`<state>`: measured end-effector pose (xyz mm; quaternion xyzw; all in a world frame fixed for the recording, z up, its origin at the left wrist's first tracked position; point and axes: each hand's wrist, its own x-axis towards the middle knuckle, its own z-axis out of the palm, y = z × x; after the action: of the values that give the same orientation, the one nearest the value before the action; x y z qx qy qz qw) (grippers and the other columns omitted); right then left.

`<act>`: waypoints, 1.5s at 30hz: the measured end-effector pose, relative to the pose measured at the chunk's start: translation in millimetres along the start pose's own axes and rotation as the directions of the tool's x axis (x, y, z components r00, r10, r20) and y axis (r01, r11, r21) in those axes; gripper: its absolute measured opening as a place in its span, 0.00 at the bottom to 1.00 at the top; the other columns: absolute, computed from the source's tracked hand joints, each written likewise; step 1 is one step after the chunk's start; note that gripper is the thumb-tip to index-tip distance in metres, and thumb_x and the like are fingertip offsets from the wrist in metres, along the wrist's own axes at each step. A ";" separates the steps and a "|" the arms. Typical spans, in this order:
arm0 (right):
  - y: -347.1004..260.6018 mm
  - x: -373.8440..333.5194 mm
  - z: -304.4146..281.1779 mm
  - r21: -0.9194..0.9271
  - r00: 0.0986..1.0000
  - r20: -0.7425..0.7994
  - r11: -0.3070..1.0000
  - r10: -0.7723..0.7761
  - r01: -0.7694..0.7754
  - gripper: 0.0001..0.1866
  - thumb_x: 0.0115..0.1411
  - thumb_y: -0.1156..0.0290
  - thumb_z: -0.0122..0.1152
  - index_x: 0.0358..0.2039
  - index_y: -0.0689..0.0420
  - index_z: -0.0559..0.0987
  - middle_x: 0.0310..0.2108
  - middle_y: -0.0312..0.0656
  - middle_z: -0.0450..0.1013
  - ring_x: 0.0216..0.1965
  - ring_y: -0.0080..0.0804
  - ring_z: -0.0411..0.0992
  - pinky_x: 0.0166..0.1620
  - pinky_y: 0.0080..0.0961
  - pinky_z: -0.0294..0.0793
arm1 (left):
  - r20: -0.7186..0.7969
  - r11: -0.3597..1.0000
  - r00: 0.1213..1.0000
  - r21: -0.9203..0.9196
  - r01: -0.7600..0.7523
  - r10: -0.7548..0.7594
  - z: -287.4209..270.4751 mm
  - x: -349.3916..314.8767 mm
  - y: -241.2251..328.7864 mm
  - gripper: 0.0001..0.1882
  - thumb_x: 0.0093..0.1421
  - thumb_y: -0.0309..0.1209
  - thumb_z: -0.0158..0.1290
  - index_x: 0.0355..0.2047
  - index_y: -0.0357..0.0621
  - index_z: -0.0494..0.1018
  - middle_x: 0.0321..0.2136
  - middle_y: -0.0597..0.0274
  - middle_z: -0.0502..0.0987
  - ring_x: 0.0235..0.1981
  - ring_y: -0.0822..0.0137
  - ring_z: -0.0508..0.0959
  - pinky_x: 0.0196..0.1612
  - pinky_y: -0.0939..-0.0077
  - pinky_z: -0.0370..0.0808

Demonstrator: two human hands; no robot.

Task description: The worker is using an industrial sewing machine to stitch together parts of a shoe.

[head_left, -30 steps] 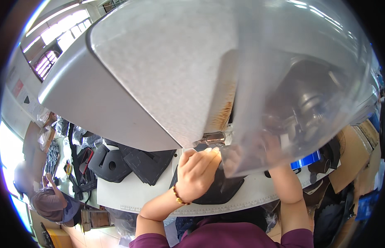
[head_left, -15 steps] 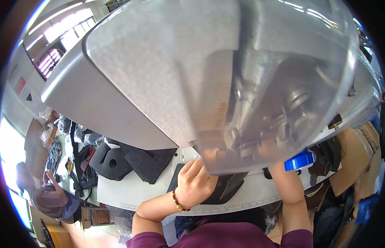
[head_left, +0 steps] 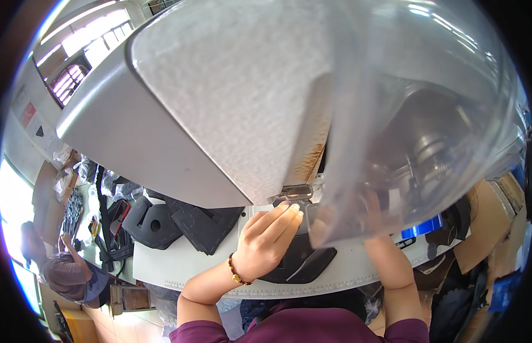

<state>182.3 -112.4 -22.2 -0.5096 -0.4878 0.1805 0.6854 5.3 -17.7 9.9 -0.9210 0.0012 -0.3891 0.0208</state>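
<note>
A large grey sewing machine [head_left: 163, 114] fills the upper view, a clear plastic guard [head_left: 426, 131] on its right side. My left hand [head_left: 266, 240] reaches up to the metal part [head_left: 297, 192] under the machine head, its fingers stretched out side by side and nothing visibly gripped. Below that hand lies a black padded piece [head_left: 300, 266], partly covered by it. My right hand [head_left: 370, 212] is behind the hazy guard, so its fingers are blurred and I cannot make out what they touch.
Black cut pieces [head_left: 206, 226] lie left on the white table [head_left: 157, 268], a ruler strip [head_left: 220, 292] along its front edge. A blue object [head_left: 421, 227] is right of my right forearm. Cardboard [head_left: 477, 228] stands far right. Another person [head_left: 71, 274] works at the far left.
The clear guard has shifted right in view, uncovering the metal part under the head. My left hand has moved slightly left, its fingers straighter; my right hand has also shifted slightly left.
</note>
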 end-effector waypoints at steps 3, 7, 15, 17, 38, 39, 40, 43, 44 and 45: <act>4.8 2.9 10.2 0.045 1.000 -0.003 0.999 0.013 -0.013 0.07 0.47 0.74 0.57 0.26 0.60 0.70 0.21 0.35 0.67 0.20 0.22 0.66 0.24 0.20 0.66 | -0.011 0.999 1.000 -0.041 0.020 -0.020 -2.5 4.3 -2.2 0.17 0.37 0.19 0.51 0.32 0.34 0.73 0.33 0.57 0.73 0.35 0.63 0.76 0.33 0.75 0.73; 2.0 -2.1 5.8 -0.209 0.990 0.060 0.971 0.127 -0.112 0.09 0.49 0.68 0.56 0.31 0.57 0.72 0.27 0.35 0.68 0.30 0.25 0.66 0.33 0.24 0.65 | 0.021 0.993 0.995 -0.063 0.102 -0.101 -5.9 2.1 -5.4 0.18 0.35 0.18 0.52 0.32 0.37 0.74 0.30 0.61 0.72 0.33 0.65 0.76 0.31 0.76 0.72; 13.3 -19.1 8.8 -0.630 0.996 0.052 0.771 -0.078 0.093 0.13 0.44 0.66 0.59 0.32 0.51 0.76 0.31 0.35 0.70 0.32 0.33 0.68 0.41 0.32 0.65 | 0.073 0.999 0.997 -0.013 0.029 -0.028 -8.5 -1.9 -16.5 0.20 0.36 0.20 0.52 0.34 0.42 0.74 0.32 0.65 0.72 0.30 0.73 0.74 0.26 0.81 0.64; -10.8 -1.4 12.3 -0.595 0.974 0.053 0.776 -0.222 0.209 0.06 0.40 0.74 0.57 0.20 0.60 0.70 0.15 0.35 0.67 0.18 0.27 0.66 0.23 0.25 0.65 | 0.062 0.999 0.998 0.039 -0.013 0.010 -9.8 -3.5 -18.2 0.20 0.37 0.22 0.52 0.35 0.43 0.74 0.33 0.66 0.72 0.31 0.74 0.73 0.27 0.82 0.63; -15.5 6.8 -21.0 -0.245 0.999 0.044 0.970 0.003 0.008 0.07 0.40 0.76 0.59 0.23 0.61 0.75 0.21 0.43 0.71 0.26 0.36 0.71 0.30 0.28 0.68 | 0.140 0.992 0.984 0.039 -0.120 0.113 -15.0 11.7 -3.9 0.16 0.37 0.23 0.51 0.30 0.34 0.73 0.33 0.57 0.74 0.33 0.69 0.74 0.30 0.80 0.70; -15.1 3.9 -21.6 -0.242 0.999 0.043 0.970 -0.005 0.016 0.07 0.40 0.76 0.60 0.23 0.61 0.75 0.21 0.43 0.71 0.26 0.35 0.71 0.30 0.28 0.68 | 0.140 0.992 0.984 0.046 -0.115 0.108 -14.8 11.5 -3.9 0.16 0.37 0.23 0.51 0.30 0.34 0.73 0.33 0.57 0.74 0.33 0.69 0.74 0.30 0.80 0.70; -15.5 -0.7 -13.0 -0.240 0.999 0.041 0.971 -0.014 0.023 0.07 0.40 0.76 0.60 0.23 0.61 0.75 0.21 0.43 0.71 0.26 0.35 0.71 0.30 0.28 0.68 | 0.124 0.993 0.987 0.047 -0.111 0.104 -14.3 11.3 -4.0 0.15 0.37 0.23 0.51 0.31 0.35 0.74 0.33 0.58 0.74 0.33 0.70 0.74 0.30 0.80 0.69; -18.3 -19.4 3.3 -0.245 0.999 0.028 0.969 -0.034 0.040 0.07 0.41 0.76 0.60 0.24 0.61 0.75 0.21 0.43 0.72 0.26 0.34 0.71 0.30 0.27 0.69 | 0.124 0.993 0.987 0.045 -0.110 0.104 -16.6 12.8 -5.5 0.15 0.39 0.23 0.51 0.31 0.36 0.74 0.33 0.59 0.75 0.33 0.71 0.75 0.30 0.81 0.69; -18.8 -19.7 -0.3 -0.248 0.999 0.022 0.968 -0.039 0.043 0.07 0.41 0.76 0.61 0.24 0.60 0.75 0.21 0.43 0.72 0.26 0.34 0.71 0.30 0.27 0.69 | 0.143 0.992 0.984 0.040 -0.116 0.109 -17.5 13.4 -6.6 0.15 0.40 0.24 0.52 0.32 0.37 0.74 0.33 0.60 0.75 0.33 0.71 0.75 0.30 0.81 0.69; -20.8 13.8 6.2 -0.250 0.999 0.016 0.967 -0.047 0.050 0.07 0.41 0.76 0.61 0.25 0.60 0.75 0.21 0.43 0.72 0.26 0.34 0.71 0.30 0.27 0.69 | 0.141 0.993 0.984 0.042 -0.114 0.107 -17.8 12.8 -8.7 0.15 0.40 0.24 0.52 0.32 0.37 0.74 0.33 0.60 0.75 0.33 0.71 0.75 0.30 0.81 0.69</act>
<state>178.1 -107.4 2.7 -0.5790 -0.5224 0.1033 0.6174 1.4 -9.9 31.7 -0.9434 0.0413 -0.3225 0.0654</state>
